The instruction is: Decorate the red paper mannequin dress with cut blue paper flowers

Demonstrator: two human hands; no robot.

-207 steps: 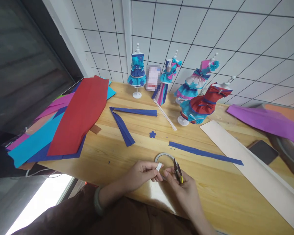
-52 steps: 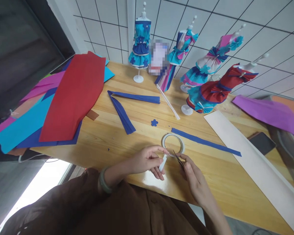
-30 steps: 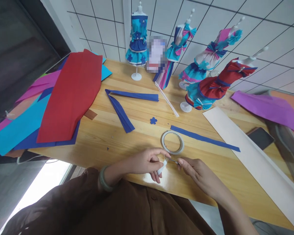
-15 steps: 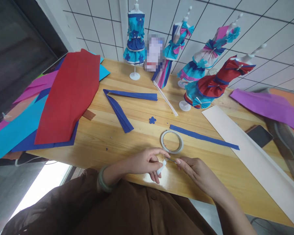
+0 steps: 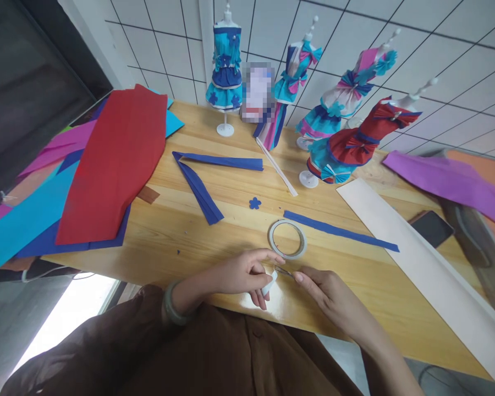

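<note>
Near the table's front edge, my left hand (image 5: pixel 247 275) pinches a small white piece (image 5: pixel 269 282) between thumb and fingers, its index finger stretched to the right. My right hand (image 5: pixel 324 291) grips a thin metal tool (image 5: pixel 284 271), whose tip is beside the white piece. Most of the tool's handle is hidden in the right hand. Just behind both hands lies a roll of tape (image 5: pixel 271 240). A blue flower cutout (image 5: pixel 254 203) and a blue strip (image 5: pixel 342 230) rest farther back on the wooden table.
Folded blue strips (image 5: pixel 200 190) and a thin white strip (image 5: pixel 277 168) lie behind. Red fabric (image 5: pixel 113 165) tops a coloured pile at left. Several dressed mannequins, one in red (image 5: pixel 355 144), stand at the back. White sheet (image 5: pixel 421 275), phone (image 5: pixel 432 228) and purple fabric (image 5: pixel 445 176) are at right.
The right hand and the metal tool have shifted slightly, with the tool's tip a little lower. The left hand keeps its pinch on the white piece. The camera view has moved slightly.
</note>
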